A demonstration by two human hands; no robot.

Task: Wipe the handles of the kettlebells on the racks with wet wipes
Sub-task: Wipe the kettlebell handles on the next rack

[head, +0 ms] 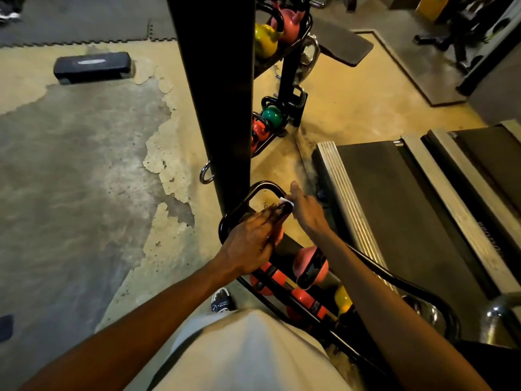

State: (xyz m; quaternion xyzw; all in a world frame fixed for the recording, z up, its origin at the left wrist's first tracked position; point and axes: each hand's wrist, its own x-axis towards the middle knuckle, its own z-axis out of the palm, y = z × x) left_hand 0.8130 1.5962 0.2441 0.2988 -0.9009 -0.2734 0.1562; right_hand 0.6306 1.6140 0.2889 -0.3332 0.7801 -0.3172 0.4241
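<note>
A large black kettlebell handle (260, 189) loops up at the near end of the rack, beside a black upright post. My left hand (251, 241) rests over the handle's lower part, fingers laid along the bar. My right hand (306, 210) holds a white wet wipe (288, 203) against the handle's right side, thumb stretched out. The kettlebell's pink body (277, 235) peeks out under my left hand. Below it sit a pink kettlebell (310, 266), orange ones (270, 275) and a yellow one (342, 299).
The black upright post (222, 94) stands just left of the handle. A second rack (282, 52) behind holds yellow, pink, green and red kettlebells. A treadmill (408, 207) lies close on the right. A black step platform (93, 66) sits on the worn floor at far left.
</note>
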